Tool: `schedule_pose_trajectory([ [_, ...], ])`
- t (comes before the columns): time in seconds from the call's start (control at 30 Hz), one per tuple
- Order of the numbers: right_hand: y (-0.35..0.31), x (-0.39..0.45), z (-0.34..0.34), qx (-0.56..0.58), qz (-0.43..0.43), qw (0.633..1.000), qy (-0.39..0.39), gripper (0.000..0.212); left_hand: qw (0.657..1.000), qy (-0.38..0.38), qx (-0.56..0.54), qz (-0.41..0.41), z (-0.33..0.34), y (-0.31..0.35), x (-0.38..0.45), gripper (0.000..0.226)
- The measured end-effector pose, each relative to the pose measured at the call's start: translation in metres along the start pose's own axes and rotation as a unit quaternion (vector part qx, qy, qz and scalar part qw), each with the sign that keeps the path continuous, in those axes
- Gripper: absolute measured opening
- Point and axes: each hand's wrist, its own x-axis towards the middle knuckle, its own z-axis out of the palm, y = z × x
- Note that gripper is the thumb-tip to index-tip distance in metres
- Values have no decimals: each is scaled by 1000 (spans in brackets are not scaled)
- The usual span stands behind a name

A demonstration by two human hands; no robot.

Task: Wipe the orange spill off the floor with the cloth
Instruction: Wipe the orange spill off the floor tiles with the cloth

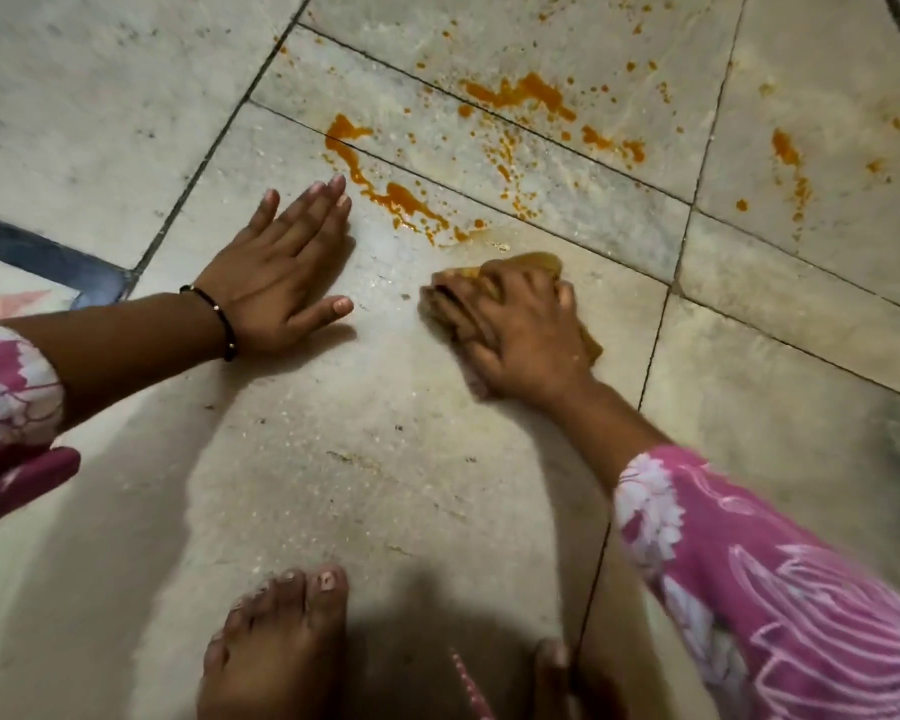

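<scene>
On a pale marble-tile floor (365, 418) crossed by dark grout lines, a crouching person works at an orange spill (385, 192) with both hands down. One cloth (536, 265), brownish and stained, lies bunched under the right hand (510, 330), whose fingers are spread and curled over it, pressing it to the tile just below the near end of the spill; the hand and cloth are motion-blurred. The left hand (281, 267) lies flat on the floor, palm down, fingers straight and together, thumb out to the side, holding nothing, its fingertips just beside the orange streak. One thin black bracelet (214, 317) circles the left wrist.

The spill shows as three larger patches: one curving streak close to the left hand, one ragged smear (520, 96) farther up across a grout line, and one narrow streak (788, 158) to the right, with many small droplets scattered between and around them. A faint yellowish wet film covers the tile around the cloth.

Two pink sleeves with a white floral print are in view, the right sleeve (780, 589) reaching down to the forearm. Two bare feet stand at the bottom edge, the left foot (276, 646) fully seen. One dark strip (48, 257) runs along the floor at the left edge.
</scene>
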Motion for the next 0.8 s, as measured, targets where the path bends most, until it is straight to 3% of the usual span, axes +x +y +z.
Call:
schedule_pose_trajectory([
  [0.1, 59, -11, -8, -12, 59, 998, 11, 57, 995, 30, -46, -85, 11, 12, 7, 91],
  [0.17, 75, -18, -11, -64, 57, 996, -26, 60, 990, 34, -43, -132, 15, 20, 13, 90],
  [0.3, 40, -23, -10, -110, 119, 986, -32, 72, 979, 29, -47, -196, 13, 27, 18, 85],
  [0.5, -63, 16, 10, -48, 51, 997, 26, 71, 972, 86, -121, -184, 14, 22, 15, 86],
  [0.63, -34, 81, -1, -6, 11, 1000, -2, 62, 969, 102, -157, -160, 9, 15, 7, 86],
  [0.8, 45, 54, -10, -29, 205, 977, 48, 58, 973, 90, -131, -168, 8, 6, 2, 85],
])
